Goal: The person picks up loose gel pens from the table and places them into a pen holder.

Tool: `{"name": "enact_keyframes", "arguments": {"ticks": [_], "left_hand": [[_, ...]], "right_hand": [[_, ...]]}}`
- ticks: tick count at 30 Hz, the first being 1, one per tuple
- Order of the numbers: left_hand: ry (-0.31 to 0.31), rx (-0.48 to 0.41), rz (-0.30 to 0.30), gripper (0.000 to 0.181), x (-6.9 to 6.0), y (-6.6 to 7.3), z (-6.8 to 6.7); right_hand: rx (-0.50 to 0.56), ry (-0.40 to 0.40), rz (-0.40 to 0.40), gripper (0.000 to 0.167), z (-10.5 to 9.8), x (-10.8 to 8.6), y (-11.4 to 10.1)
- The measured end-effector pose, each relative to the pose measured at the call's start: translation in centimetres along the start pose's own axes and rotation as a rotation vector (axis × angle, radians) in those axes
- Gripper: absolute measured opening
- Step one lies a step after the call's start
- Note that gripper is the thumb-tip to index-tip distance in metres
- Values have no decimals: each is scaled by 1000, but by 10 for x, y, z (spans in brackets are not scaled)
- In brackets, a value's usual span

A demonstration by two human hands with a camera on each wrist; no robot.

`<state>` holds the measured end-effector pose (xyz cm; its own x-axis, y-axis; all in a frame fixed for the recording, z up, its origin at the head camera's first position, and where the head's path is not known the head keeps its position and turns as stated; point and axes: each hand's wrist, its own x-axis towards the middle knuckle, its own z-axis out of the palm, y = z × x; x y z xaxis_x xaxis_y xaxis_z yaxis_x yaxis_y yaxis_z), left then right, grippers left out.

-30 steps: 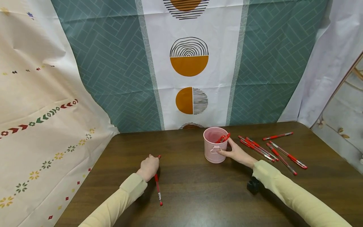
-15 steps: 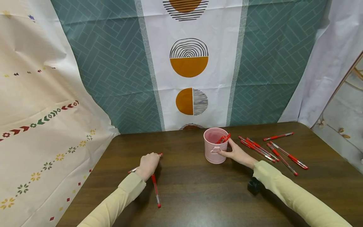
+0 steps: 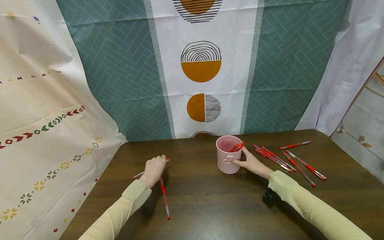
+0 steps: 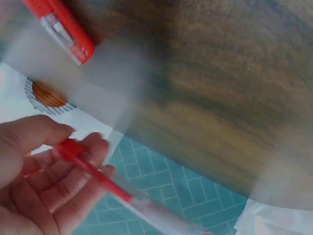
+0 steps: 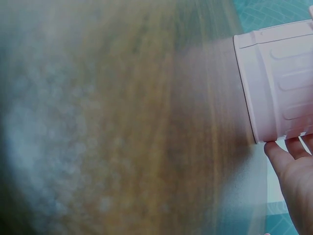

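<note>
My left hand (image 3: 153, 169) pinches a red-capped clear pen (image 4: 115, 187) between thumb and fingers. In the head view that pen slants across the hand, one end showing on each side. Just below the hand, a second red pen (image 3: 164, 196) lies on the table. My right hand (image 3: 250, 162) holds the side of a pink pail (image 3: 227, 163), its thumb by the small front handle and its other fingers mostly hidden behind. Bright red items (image 3: 237, 146) stick up inside the pail; their kind is unclear. The right wrist view shows fingers against the pail's wall (image 5: 288, 83).
Several red pens (image 3: 274, 159) lie loosely on the brown wooden table (image 3: 198, 200) right of the pail. A small black object (image 3: 268, 197) shows beside the right sleeve. Patterned cloth (image 3: 144, 100) hangs behind the table, and cream cloth (image 3: 54, 166) along its left.
My left hand has drawn slightly left, with the held pen turned aslant and lifted off the line of the pen lying below. The right hand and the pail have stayed put.
</note>
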<state>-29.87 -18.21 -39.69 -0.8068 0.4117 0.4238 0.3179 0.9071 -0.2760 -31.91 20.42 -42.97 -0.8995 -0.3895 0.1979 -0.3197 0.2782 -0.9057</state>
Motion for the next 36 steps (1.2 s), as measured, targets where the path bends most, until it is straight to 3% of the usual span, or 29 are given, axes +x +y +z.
{"name": "enact_keyframes", "arguments": {"ticks": [6, 17, 23, 28, 36], "left_hand": [[69, -56, 23, 22, 8, -2, -8], [99, -143, 41, 27, 17, 2, -16], [202, -227, 43, 22, 28, 4, -25], [297, -279, 70, 21, 39, 9, -34], [357, -362, 43, 20, 52, 18, -44]], "right_hand": [[5, -10, 1, 75, 0, 1, -1], [-24, 21, -1, 74, 2, 0, 1], [-7, 6, -4, 72, -1, 0, 0], [5, -12, -3, 73, -1, -6, -17], [-26, 22, -26, 73, 1, 0, 2]]}}
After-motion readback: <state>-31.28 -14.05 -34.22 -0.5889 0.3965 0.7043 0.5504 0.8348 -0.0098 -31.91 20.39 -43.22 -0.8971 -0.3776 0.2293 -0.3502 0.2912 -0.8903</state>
